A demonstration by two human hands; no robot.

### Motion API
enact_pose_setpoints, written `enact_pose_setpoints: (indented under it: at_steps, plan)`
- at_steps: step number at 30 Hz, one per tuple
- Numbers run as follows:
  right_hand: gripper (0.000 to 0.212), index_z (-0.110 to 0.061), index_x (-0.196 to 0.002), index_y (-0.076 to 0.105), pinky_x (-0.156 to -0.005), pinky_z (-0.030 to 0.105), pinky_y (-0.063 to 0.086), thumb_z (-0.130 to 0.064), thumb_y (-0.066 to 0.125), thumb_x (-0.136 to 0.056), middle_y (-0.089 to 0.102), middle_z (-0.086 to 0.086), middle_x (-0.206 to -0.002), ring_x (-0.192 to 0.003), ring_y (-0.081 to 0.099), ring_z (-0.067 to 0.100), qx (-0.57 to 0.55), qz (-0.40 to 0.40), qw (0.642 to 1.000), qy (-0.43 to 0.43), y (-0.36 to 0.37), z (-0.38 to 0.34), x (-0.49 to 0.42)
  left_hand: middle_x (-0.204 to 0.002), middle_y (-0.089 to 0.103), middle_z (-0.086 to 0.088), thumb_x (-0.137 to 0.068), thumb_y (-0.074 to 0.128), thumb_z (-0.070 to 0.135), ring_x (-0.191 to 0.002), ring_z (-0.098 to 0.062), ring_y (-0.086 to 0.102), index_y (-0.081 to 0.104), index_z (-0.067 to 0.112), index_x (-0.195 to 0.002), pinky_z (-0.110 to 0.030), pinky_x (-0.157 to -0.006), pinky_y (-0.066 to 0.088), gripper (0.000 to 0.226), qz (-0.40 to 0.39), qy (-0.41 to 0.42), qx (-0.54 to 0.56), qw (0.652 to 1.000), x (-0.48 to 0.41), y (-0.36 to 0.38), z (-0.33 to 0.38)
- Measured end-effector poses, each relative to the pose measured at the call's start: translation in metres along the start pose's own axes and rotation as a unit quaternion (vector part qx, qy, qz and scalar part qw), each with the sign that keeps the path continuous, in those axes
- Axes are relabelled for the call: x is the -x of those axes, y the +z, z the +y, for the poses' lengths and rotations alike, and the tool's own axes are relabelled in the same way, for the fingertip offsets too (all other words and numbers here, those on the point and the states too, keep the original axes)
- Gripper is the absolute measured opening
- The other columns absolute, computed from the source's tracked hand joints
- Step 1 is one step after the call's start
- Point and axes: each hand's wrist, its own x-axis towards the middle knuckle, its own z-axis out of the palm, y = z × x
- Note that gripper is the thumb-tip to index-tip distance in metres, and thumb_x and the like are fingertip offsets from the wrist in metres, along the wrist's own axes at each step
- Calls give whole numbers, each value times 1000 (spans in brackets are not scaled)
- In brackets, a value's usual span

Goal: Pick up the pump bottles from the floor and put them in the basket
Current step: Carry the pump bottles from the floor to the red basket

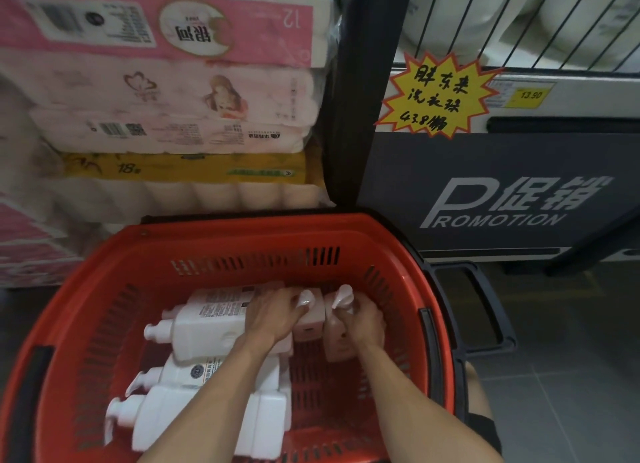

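Observation:
A red plastic basket (114, 275) fills the lower half of the view. Three white pump bottles lie on their sides in its left part, pumps pointing left: one at the back (204, 324), one in the middle (180, 372), one at the front (162, 417). Two pink pump bottles stand side by side at the back right. My left hand (273, 315) grips the left pink bottle (308, 326) near its white pump. My right hand (367, 320) grips the right pink bottle (337, 345) at its neck. Both hands are inside the basket.
Stacked packs of toilet paper (166, 92) rise behind the basket on the left. A dark shelf base with a promotion panel (502, 203) and a yellow price sign (436, 95) stands at the right. The basket's black handle (485, 310) juts right over grey floor tiles (571, 376).

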Motion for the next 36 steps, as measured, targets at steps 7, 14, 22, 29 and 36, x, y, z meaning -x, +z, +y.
enact_pose_setpoints:
  at_steps: [7,14,22,29,36]
  plan:
    - [48,-23,-138,50,-104,41,44,-5,49,-94,50,11,-138,-126,53,34,249,-50,966,-55,-26,-43,10,-121,69,5,-88,58,50,-113,-25,63,63,35,-123,-36,-86,50,38,-29,17,-68,997,-1,-44,12]
    - [42,-20,-126,59,-94,38,49,-5,59,-86,58,6,-125,-118,56,29,348,-96,926,-114,-109,-135,54,-125,57,4,-84,70,50,-117,-24,51,51,35,-126,-42,-93,41,48,-60,29,-132,989,24,-161,65]
    - [37,-19,-124,56,-94,41,45,-16,61,-88,57,8,-124,-120,55,33,389,-103,909,-105,-247,-235,123,-128,55,4,-83,71,50,-121,-25,49,50,35,-122,-43,-94,41,46,-82,65,-166,981,58,-312,167]
    - [38,-19,-128,54,-95,43,44,-25,61,-91,57,8,-129,-121,53,34,368,-52,926,-73,-396,-304,192,-131,54,1,-82,72,47,-121,-26,49,47,34,-130,-44,-95,43,56,-97,152,-193,964,95,-432,293]
    - [42,-21,-126,57,-92,41,48,-26,70,-87,60,6,-128,-119,58,32,350,-8,937,3,-519,-327,256,-135,55,2,-80,73,50,-124,-26,50,48,34,-129,-45,-98,43,57,-102,251,-217,938,129,-499,417]
